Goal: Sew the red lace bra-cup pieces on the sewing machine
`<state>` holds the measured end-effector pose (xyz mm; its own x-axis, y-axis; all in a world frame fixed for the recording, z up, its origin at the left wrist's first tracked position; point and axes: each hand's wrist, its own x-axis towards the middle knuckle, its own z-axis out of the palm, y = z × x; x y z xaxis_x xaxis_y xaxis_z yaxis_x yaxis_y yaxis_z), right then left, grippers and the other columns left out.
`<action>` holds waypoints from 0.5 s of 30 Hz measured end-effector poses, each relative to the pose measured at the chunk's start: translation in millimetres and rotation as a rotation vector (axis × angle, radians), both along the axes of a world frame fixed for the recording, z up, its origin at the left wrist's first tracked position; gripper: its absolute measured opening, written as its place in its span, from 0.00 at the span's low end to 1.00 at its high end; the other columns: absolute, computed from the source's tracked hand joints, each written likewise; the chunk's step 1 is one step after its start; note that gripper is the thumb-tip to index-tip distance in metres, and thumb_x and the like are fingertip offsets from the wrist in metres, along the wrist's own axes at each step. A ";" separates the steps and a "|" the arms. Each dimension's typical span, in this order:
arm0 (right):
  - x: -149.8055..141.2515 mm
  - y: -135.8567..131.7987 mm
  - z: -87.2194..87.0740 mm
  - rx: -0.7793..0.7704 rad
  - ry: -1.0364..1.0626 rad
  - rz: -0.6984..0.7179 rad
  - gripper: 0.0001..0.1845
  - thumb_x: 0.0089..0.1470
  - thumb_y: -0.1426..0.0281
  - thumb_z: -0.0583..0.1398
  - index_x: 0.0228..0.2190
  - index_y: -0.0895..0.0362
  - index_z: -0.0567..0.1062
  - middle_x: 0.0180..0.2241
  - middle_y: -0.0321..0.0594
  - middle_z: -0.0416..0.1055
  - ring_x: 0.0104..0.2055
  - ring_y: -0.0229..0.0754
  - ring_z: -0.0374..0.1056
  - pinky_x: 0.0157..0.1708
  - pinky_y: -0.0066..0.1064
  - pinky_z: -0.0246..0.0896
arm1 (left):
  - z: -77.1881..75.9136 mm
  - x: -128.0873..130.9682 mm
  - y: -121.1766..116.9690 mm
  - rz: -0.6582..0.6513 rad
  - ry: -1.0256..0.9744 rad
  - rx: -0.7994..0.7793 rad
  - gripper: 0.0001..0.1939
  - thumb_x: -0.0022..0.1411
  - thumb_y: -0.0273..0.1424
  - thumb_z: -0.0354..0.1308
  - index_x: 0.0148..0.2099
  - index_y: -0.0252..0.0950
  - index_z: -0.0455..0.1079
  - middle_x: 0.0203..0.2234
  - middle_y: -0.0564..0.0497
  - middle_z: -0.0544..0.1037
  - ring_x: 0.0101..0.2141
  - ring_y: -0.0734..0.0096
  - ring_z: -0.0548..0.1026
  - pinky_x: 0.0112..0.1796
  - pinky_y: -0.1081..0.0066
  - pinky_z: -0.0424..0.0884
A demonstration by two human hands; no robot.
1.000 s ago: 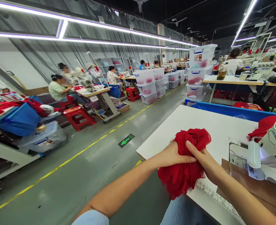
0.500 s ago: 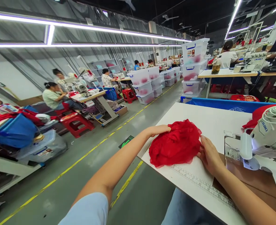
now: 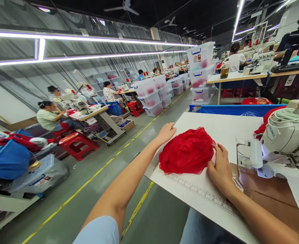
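A crumpled bundle of sheer red fabric (image 3: 186,152) lies on the white sewing table (image 3: 205,123). My left hand (image 3: 166,132) is at the table's left edge, just beyond the fabric and apart from it; it holds nothing that I can see, and its fingers show only in part. At the bundle's right side is my right hand (image 3: 220,167). Its thumb and fingers are spread, the fingertips touching or very close to the fabric's edge. Printed along the table's near edge is a ruler scale (image 3: 202,195).
A sewing machine (image 3: 286,139) stands on the right, with more red fabric (image 3: 263,123) behind it. Beyond the table hangs a blue cloth bin (image 3: 228,109). Stacked clear boxes (image 3: 200,74) rise farther back. Co-workers (image 3: 47,117) sit at machines across the aisle.
My left hand has come off the fabric and moved to the table's edge. The bundle looks flatter and more spread. My right hand's fingers have opened beside it. The view has shifted slightly.
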<state>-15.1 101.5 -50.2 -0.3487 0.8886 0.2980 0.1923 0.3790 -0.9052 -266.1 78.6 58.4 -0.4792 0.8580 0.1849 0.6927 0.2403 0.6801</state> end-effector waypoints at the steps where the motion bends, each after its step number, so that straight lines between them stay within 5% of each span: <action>1: 1.0 -0.1 1.1 0.028 0.017 -0.011 0.31 0.49 0.69 0.58 0.56 0.51 0.68 0.64 0.51 0.52 0.68 0.64 0.48 0.64 0.62 0.48 | 5.3 7.4 -6.2 0.037 0.037 0.052 0.16 0.63 0.27 0.49 0.50 0.33 0.72 0.46 0.41 0.76 0.47 0.55 0.72 0.54 0.60 0.63; 4: 2.2 -7.7 10.3 0.105 0.108 0.059 0.27 0.53 0.67 0.58 0.55 0.52 0.67 0.61 0.52 0.56 0.62 0.60 0.58 0.62 0.58 0.53 | 14.9 45.8 -37.9 -0.032 0.100 0.171 0.16 0.68 0.29 0.46 0.52 0.36 0.70 0.42 0.45 0.75 0.41 0.61 0.72 0.49 0.64 0.65; 6: 1.1 -19.3 20.1 0.125 0.167 0.228 0.25 0.54 0.66 0.59 0.54 0.51 0.67 0.56 0.50 0.62 0.46 0.50 0.69 0.50 0.48 0.68 | 13.9 77.4 -65.1 -0.352 0.054 0.149 0.13 0.70 0.32 0.47 0.52 0.38 0.69 0.35 0.49 0.74 0.35 0.64 0.72 0.40 0.68 0.67; 8: -0.8 -32.4 30.1 0.114 0.199 0.429 0.20 0.54 0.66 0.60 0.50 0.51 0.69 0.46 0.44 0.70 0.34 0.42 0.68 0.35 0.36 0.70 | 8.0 103.7 -89.6 -0.585 0.013 0.013 0.12 0.71 0.30 0.46 0.52 0.38 0.66 0.32 0.51 0.73 0.31 0.66 0.71 0.34 0.69 0.65; 10: -1.0 -42.5 38.1 0.090 0.208 0.570 0.17 0.53 0.69 0.60 0.47 0.51 0.71 0.37 0.39 0.71 0.33 0.40 0.68 0.30 0.30 0.68 | 0.5 119.1 -106.3 -0.611 0.060 -0.053 0.09 0.70 0.28 0.45 0.50 0.38 0.63 0.32 0.51 0.72 0.30 0.66 0.70 0.31 0.68 0.62; 14: 15.0 -48.1 45.5 -0.100 0.169 0.691 0.35 0.52 0.73 0.61 0.61 0.53 0.62 0.35 0.35 0.73 0.31 0.38 0.68 0.28 0.27 0.65 | -9.4 127.4 -117.1 -0.615 0.056 -0.098 0.08 0.69 0.24 0.45 0.49 0.40 0.56 0.32 0.52 0.71 0.30 0.66 0.70 0.31 0.68 0.62; 15: 23.4 -48.1 46.0 -0.188 0.149 0.723 0.33 0.53 0.72 0.62 0.59 0.53 0.63 0.34 0.34 0.73 0.30 0.38 0.68 0.28 0.27 0.64 | -11.2 129.8 -117.5 -0.646 0.030 -0.103 0.08 0.69 0.24 0.44 0.49 0.40 0.55 0.33 0.52 0.72 0.30 0.67 0.71 0.31 0.69 0.63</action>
<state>8.3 53.4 -4.2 -0.8312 0.4949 0.2535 -0.1745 0.2008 -0.9640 -136.3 -39.0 47.2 0.1426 0.9855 0.0916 0.7376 -0.1675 0.6541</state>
